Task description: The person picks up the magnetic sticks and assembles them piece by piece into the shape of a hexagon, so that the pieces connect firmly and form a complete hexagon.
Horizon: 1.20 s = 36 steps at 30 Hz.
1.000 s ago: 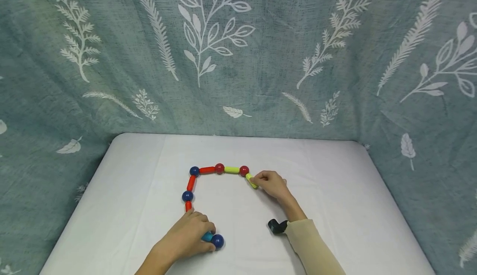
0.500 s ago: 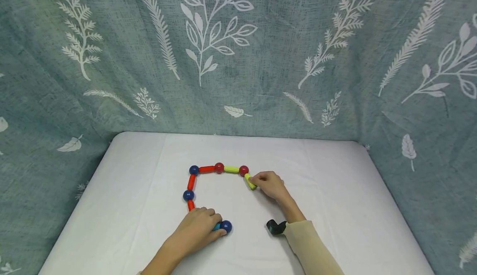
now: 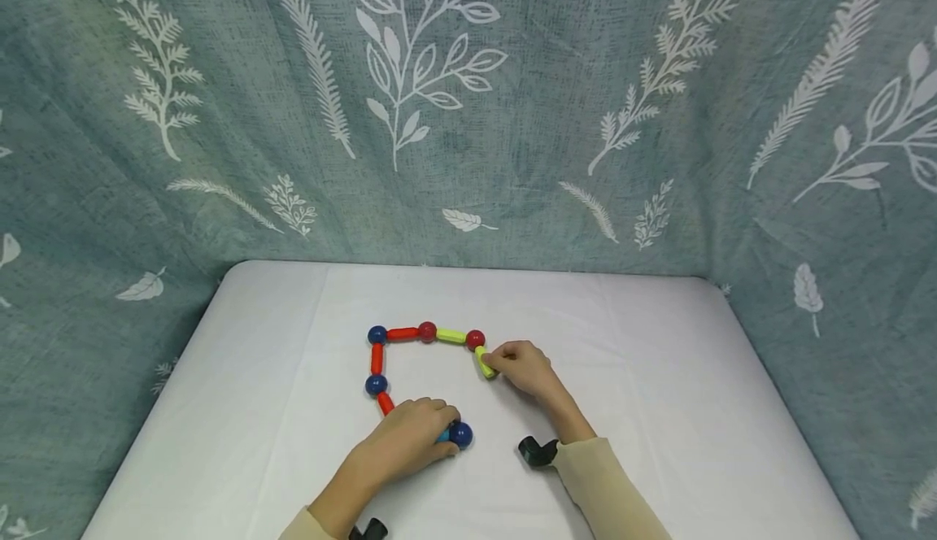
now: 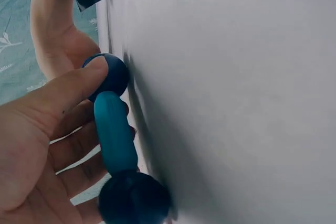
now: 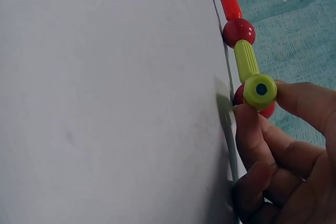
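Observation:
A chain of magnetic balls and rods bends across the table. My left hand [image 3: 410, 436] grips its near end, thumb pressed on the dark blue ball [image 4: 111, 74]. From that ball a teal rod [image 4: 115, 132] runs to another dark blue ball [image 4: 134, 200], hidden under my hand in the head view. Beyond lie a red rod [image 3: 385, 403], a blue ball [image 3: 376, 385] and the corner ball [image 3: 377, 335]. At the other end, my right hand [image 3: 523, 367] pinches a yellow-green rod [image 5: 260, 92] between thumb and fingers. The rod joins a red ball [image 3: 475, 340]; its free end faces the right wrist camera.
The chain lies on a white-covered table [image 3: 622, 337]. A teal leaf-patterned cloth [image 3: 527, 117] hangs behind it. Black wrist devices stick out by the right sleeve [image 3: 538, 450] and the left sleeve [image 3: 307, 525]. Bare tabletop shows between the chain's two ends.
My left hand has moved right and farther from me, swinging the end blue ball toward the right hand. The yellow-green rod in my right hand has shifted slightly left and nearer me.

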Tool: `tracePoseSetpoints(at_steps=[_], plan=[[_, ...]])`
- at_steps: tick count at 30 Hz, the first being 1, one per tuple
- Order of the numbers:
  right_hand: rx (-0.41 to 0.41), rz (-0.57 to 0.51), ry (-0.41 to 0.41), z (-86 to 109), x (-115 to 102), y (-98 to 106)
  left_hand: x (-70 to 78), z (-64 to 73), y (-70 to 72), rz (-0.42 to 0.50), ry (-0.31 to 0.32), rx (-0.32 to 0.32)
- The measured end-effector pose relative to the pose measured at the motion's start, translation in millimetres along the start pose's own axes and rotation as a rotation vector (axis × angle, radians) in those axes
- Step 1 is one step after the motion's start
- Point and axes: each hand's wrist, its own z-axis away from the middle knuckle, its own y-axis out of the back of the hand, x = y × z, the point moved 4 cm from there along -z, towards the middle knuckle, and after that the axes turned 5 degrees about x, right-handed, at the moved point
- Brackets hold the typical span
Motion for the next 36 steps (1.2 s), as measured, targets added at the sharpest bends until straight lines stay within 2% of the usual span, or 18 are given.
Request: tracePoseSetpoints(at_steps=[5, 17, 23, 36], plan=[[-0.025, 0.017, 0.022, 3.4, -4, -7, -2.7, -10.3, -0.1, 0.019, 0.015, 0.025], [-0.041, 0.028, 0.046, 9.8, -13, -12, -6.2, -23.1, 1.5, 0.013, 0.077, 0.082], [-0.047, 0.018, 0.029, 14.3, -13, -14, -5.4, -27.0, 0.2, 0.04, 0.096, 0.088], [-0.024, 0.027, 0.062, 21.1, -13, -15, -4.0, -33.9, -2.8, 0.047, 0.125, 0.104]])
